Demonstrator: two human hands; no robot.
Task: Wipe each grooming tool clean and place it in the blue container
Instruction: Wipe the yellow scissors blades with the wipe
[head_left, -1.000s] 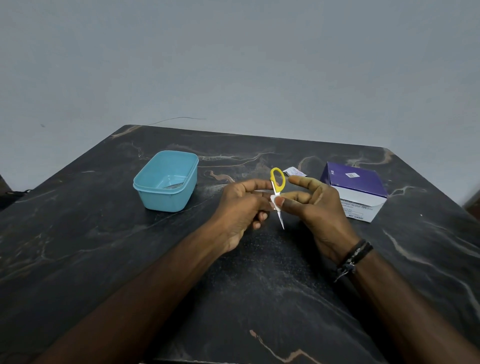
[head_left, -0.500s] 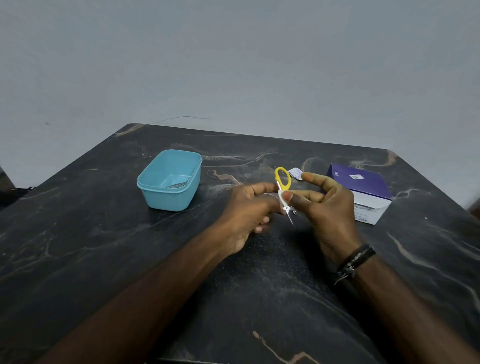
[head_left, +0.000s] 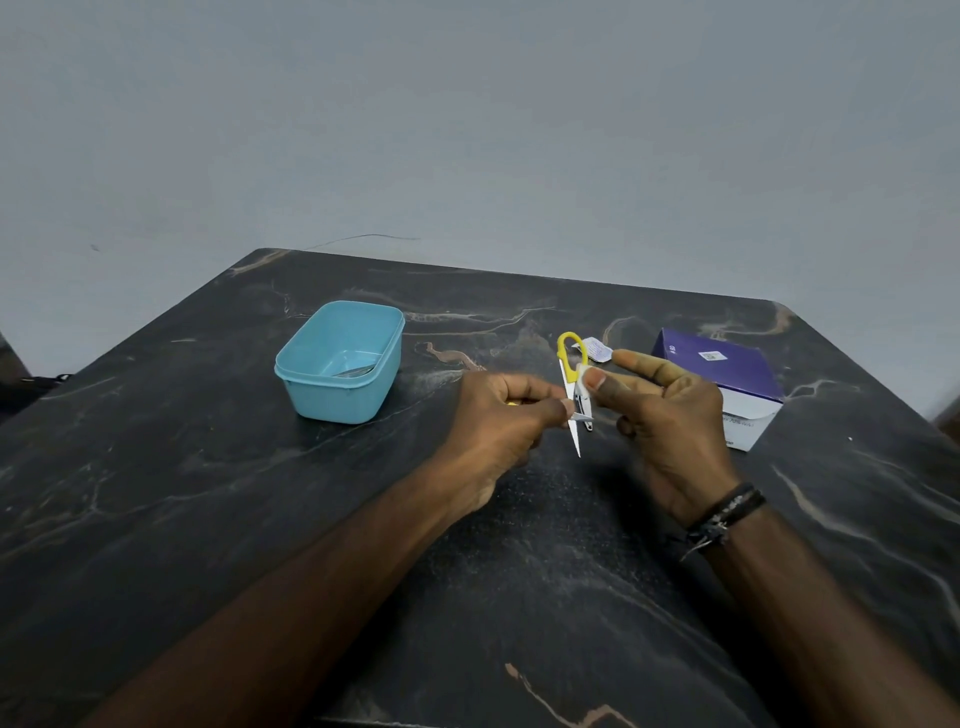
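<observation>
Yellow-looped steel scissors (head_left: 573, 384), pointed tips down, pinched by left hand (head_left: 498, 431) and right hand (head_left: 670, 415).

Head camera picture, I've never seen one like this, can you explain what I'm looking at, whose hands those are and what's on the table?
There is no machine here. A person wears a camera on the head, so you look forward and down along their own two arms. The surface is a dark marbled table against a grey wall. On it stand a blue container, with something metallic lying inside that is too small to name, and a purple and white box. Between the hands is a small pair of yellow-handled scissors, point down. The left hand pinches them near the blades, and the right hand, the one with the dark wristband, presses what looks like a small white wipe against them. A small white packet lies just behind.
</observation>
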